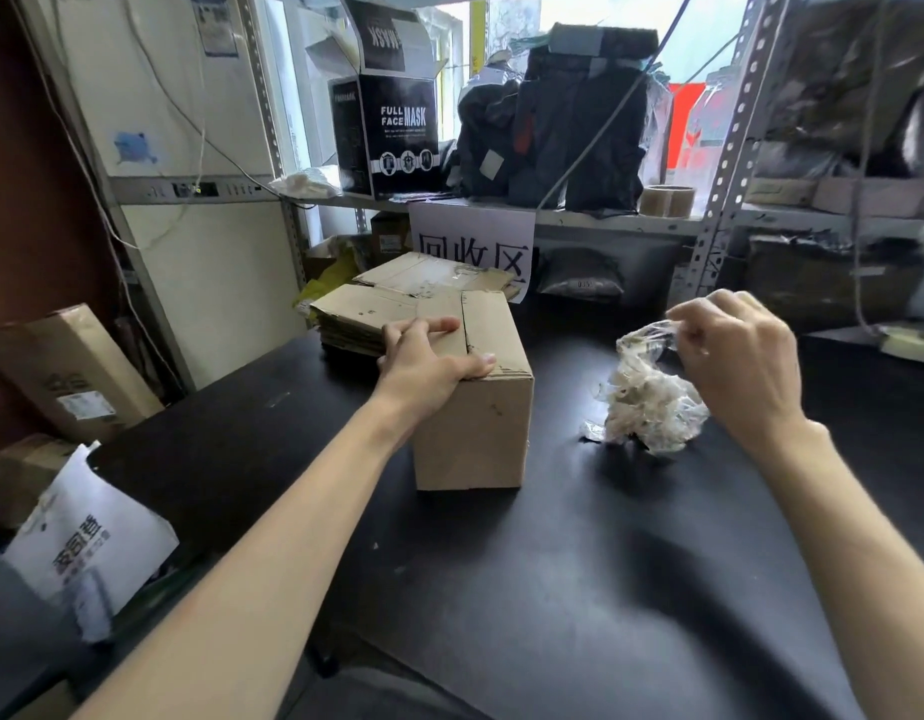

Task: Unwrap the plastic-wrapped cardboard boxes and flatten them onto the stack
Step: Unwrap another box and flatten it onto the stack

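Observation:
A brown cardboard box (pixel 480 423) stands upright on the black table (pixel 579 589), bare of wrap. My left hand (pixel 428 361) grips its top, thumb over the near edge and fingers spread across the flaps. To the right, my right hand (pixel 735 356) pinches a crumpled wad of clear plastic wrap (pixel 652 402); the lower part of the wad touches the table. Behind the box lies a stack of flattened cardboard (pixel 366 314) at the table's far edge.
A metal shelf (pixel 579 220) runs behind the table with a black "Full Face Mask" box (pixel 392 132), dark bundles, a tape roll (pixel 667 200) and a white paper sign (pixel 475 246). Cardboard boxes (pixel 70 376) and a white bag (pixel 85 543) stand at the left.

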Tool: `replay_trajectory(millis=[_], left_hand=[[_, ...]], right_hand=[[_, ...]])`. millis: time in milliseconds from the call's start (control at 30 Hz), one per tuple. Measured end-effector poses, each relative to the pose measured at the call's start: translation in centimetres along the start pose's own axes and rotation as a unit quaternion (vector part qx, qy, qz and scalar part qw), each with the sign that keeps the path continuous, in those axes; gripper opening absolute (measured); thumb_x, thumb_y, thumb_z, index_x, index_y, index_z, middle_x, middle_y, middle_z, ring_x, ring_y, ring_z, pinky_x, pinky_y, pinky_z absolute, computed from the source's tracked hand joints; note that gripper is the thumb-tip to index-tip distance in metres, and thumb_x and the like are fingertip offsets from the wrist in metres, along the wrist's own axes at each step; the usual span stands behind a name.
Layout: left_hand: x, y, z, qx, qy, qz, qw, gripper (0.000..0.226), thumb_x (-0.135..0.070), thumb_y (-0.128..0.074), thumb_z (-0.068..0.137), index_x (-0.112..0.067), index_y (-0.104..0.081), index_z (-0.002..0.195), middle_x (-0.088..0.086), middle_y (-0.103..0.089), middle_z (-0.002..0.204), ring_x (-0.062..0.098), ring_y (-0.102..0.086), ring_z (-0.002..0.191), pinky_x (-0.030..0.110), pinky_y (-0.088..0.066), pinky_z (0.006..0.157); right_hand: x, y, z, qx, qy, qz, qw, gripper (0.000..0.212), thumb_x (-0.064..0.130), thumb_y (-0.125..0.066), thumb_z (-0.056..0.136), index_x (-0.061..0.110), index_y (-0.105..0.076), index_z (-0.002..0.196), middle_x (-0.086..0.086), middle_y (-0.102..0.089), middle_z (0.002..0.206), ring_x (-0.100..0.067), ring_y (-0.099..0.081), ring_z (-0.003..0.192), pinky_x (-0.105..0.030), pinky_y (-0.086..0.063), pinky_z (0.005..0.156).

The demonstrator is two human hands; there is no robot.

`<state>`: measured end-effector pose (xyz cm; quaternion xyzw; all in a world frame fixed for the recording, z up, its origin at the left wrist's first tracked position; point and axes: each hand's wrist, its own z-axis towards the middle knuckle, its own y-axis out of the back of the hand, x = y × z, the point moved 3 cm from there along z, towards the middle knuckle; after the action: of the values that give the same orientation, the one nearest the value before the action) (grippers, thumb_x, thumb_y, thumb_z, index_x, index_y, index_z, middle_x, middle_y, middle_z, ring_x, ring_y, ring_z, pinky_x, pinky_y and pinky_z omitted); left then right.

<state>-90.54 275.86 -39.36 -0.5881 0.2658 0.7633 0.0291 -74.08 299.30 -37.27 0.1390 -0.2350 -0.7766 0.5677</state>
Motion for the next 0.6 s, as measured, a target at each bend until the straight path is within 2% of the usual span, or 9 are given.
replay_trajectory(millis=[100,200,267,333,400,433,500,600], left_hand=[[0.1,0.1,0.0,0.001,0.001,0.001,1.000,0.060,-0.036,-0.084,0.080,-0.026,-0.057,0.133,-0.005,-0.030,0.132,0.022,-0.037,0.133,0.035,-0.035,0.115],[-0.1,0.0,-0.1,0.001,0.001,0.003,1.000,0.060,-0.036,-0.084,0.079,-0.027,-0.057,0.132,-0.005,-0.030,0.132,0.023,-0.037,0.133,0.037,-0.035,0.116],[0.0,0.0,-0.1,0.003,0.003,0.004,1.000,0.060,-0.037,-0.084,0.079,-0.027,-0.057,0.132,-0.004,-0.030,0.133,0.023,-0.037,0.133,0.038,-0.035,0.116],[0.0,0.1,-0.1,0.002,0.005,0.002,1.000,0.060,-0.037,-0.084,0.079,-0.027,-0.057,0.131,-0.003,-0.030,0.135,0.023,-0.037,0.133,0.040,-0.034,0.117],[0.0,0.1,-0.1,-0.001,0.006,0.009,1.000,0.060,-0.037,-0.084,0.079,-0.028,-0.057,0.131,-0.002,-0.030,0.136,0.023,-0.036,0.133,0.040,-0.033,0.118],[0.0,0.1,-0.2,-0.001,0.006,0.013,1.000,0.061,-0.037,-0.084,0.079,-0.028,-0.056,0.132,-0.002,-0.030,0.137,0.024,-0.036,0.133,0.040,-0.032,0.118],[0.0,0.1,-0.1,0.000,0.004,0.015,1.000,0.061,-0.038,-0.084,0.079,-0.028,-0.056,0.133,-0.002,-0.030,0.136,0.024,-0.036,0.133,0.040,-0.032,0.118],[-0.1,0.1,-0.2,0.003,0.003,0.018,1.000,0.060,-0.038,-0.083,0.079,-0.029,-0.055,0.132,-0.002,-0.030,0.136,0.025,-0.036,0.133,0.040,-0.033,0.117]], right_hand=[[-0.1,-1.5,-1.1,0.038,0.019,-0.024,0.999,0.024,-0.011,-0.071,0.070,0.005,-0.069,0.087,-0.011,-0.067,0.077,-0.036,-0.063,0.078,-0.037,-0.051,0.049],[-0.1,-2.9,-2.0,0.149,0.020,-0.032,0.988,0.028,-0.011,-0.075,0.060,0.010,-0.070,0.078,-0.005,-0.064,0.066,-0.033,-0.062,0.071,-0.034,-0.048,0.047],[0.1,-3.3,-1.8,0.222,0.001,-0.013,0.975,0.026,-0.008,-0.075,0.064,0.012,-0.077,0.081,-0.010,-0.071,0.074,-0.037,-0.066,0.075,-0.041,-0.053,0.060],[0.0,-3.0,-1.3,0.275,-0.013,-0.003,0.961,0.022,0.001,-0.072,0.076,0.015,-0.080,0.091,-0.012,-0.076,0.089,-0.039,-0.068,0.089,-0.040,-0.052,0.075],[-0.2,-2.7,-0.8,0.300,-0.035,0.021,0.953,0.024,0.002,-0.064,0.083,0.014,-0.080,0.097,-0.013,-0.075,0.097,-0.039,-0.066,0.098,-0.040,-0.051,0.083],[-0.3,-2.5,-0.6,0.299,-0.060,0.051,0.951,0.025,0.001,-0.059,0.084,0.010,-0.079,0.097,-0.016,-0.074,0.096,-0.041,-0.066,0.097,-0.042,-0.052,0.085],[-0.7,-1.9,-0.1,0.248,-0.123,0.121,0.953,0.023,0.002,-0.053,0.088,0.003,-0.075,0.095,-0.019,-0.073,0.090,-0.041,-0.067,0.090,-0.047,-0.053,0.085],[-0.1,-0.9,0.4,0.160,-0.144,0.134,0.967,0.017,0.008,-0.057,0.090,0.007,-0.073,0.093,-0.014,-0.073,0.080,-0.035,-0.068,0.081,-0.043,-0.053,0.080]])
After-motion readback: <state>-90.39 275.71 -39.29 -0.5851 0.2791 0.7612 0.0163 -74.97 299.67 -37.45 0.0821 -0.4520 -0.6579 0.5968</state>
